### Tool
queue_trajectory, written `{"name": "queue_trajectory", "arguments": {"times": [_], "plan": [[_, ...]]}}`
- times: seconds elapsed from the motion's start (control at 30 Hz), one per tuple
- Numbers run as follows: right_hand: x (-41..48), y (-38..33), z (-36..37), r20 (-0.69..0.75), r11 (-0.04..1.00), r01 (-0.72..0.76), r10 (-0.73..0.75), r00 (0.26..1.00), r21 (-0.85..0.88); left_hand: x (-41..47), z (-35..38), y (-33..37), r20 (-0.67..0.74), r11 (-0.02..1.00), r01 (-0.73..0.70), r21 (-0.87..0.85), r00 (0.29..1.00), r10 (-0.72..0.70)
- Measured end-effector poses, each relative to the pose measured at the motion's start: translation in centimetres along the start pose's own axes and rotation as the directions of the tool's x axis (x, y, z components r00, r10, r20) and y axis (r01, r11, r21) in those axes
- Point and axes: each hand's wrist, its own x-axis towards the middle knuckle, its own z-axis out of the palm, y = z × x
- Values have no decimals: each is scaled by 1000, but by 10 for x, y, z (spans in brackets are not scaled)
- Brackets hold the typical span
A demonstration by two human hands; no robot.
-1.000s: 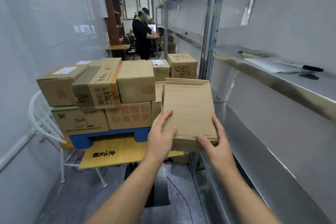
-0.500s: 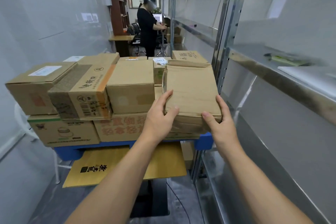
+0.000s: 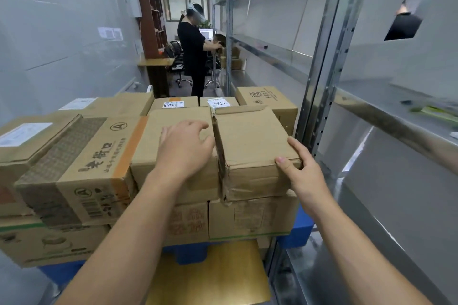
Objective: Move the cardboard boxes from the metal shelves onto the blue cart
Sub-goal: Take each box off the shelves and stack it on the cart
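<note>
i take this as the setting-down step: the plain brown cardboard box [image 3: 250, 141] with the torn, taped near edge lies flat on the top layer of the stack, at the near right corner of the blue plastic cart [image 3: 297, 233], on a printed cardboard box with a green stripe [image 3: 250, 218]. to do it well, i would square it tight against the smooth tan cardboard box [image 3: 158, 131] on its left, keep its right side from overhanging the box below, and check that it sits without rocking before i let go; the right side of the load runs close to the upright of the metal shelves [image 3: 319, 86], so i would draw that hand back along the box and not swing it outward. my left hand [image 3: 184, 148] is spread flat, palm down on the tan box, its fingers relaxed and grasping nothing, one fingertip just at the plain box's left edge. my right hand [image 3: 301, 173] grasps the near right corner of the plain box, thumb on top, fingers along its right side.
</note>
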Motion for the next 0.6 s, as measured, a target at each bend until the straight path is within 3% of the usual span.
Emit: {"name": "queue_trajectory", "arguments": {"times": [0.13,0.6], "plan": [[16,-1,6,-6,1000,-29,29,1000,-9,7,9,-3,99,995,41,87,994,-49],[33,-4,6,115,993,-58,70,991,-107,6,15,0,96,985,60,161,992,-77]]}}
